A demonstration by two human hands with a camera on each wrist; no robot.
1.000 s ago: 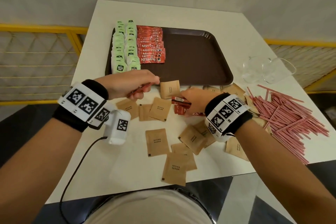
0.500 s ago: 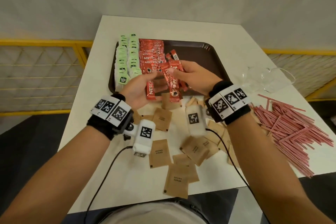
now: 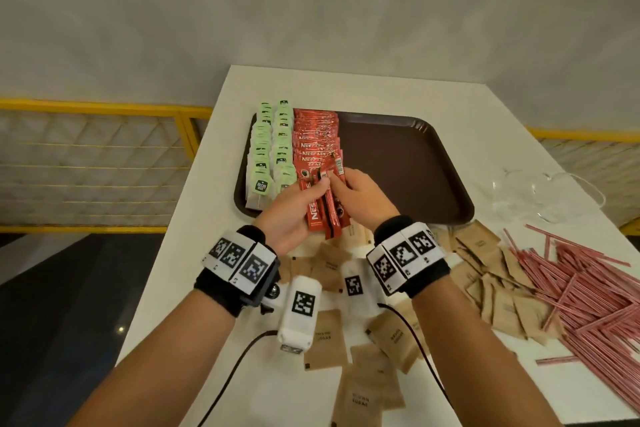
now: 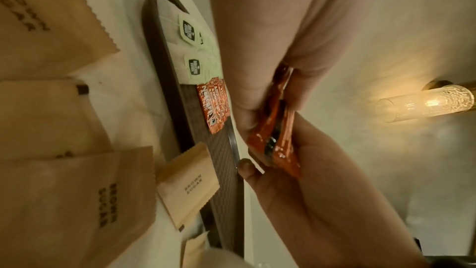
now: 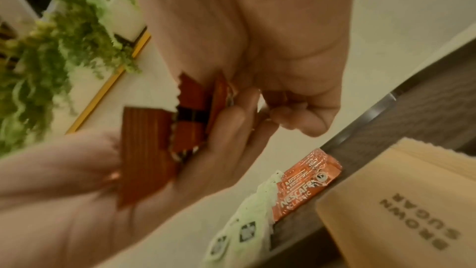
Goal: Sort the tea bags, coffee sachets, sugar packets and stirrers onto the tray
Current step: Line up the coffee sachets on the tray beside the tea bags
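While both hands, the left hand (image 3: 292, 215) and right hand (image 3: 360, 194), pinched the fanned coffee sachets (image 3: 323, 215) above the tray (image 3: 408, 163), a loose one might have slipped onto the desk (image 3: 381, 90).

The left hand (image 3: 291, 215) and right hand (image 3: 360, 198) are covering the near ends of the red coffee sachets (image 3: 323, 208). The wrist bands are hiding several sugar packets (image 3: 485, 246). The frame edge is cutting off the stirrers (image 3: 595, 291).
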